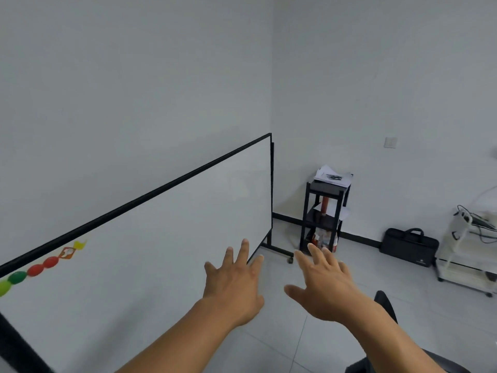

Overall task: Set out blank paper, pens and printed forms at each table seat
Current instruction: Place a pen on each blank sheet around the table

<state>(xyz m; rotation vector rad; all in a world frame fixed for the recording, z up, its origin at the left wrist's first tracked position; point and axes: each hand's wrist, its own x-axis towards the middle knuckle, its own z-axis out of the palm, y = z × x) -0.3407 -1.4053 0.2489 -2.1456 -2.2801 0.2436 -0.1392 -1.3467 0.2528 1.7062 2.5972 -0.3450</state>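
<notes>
1. Bare left hand (233, 285) and right hand (326, 286): fingers spread, holding nothing, stretched forward.
2. Paper stack (333, 175) with pens (333, 177) atop black shelf (324, 216), well apart.
3. Probably fetch step; next, walk over, grab supplies.

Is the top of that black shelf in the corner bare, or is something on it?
Not bare. The black shelf carries a loose stack of white papers on top, with several dark pens lying across them.
</notes>
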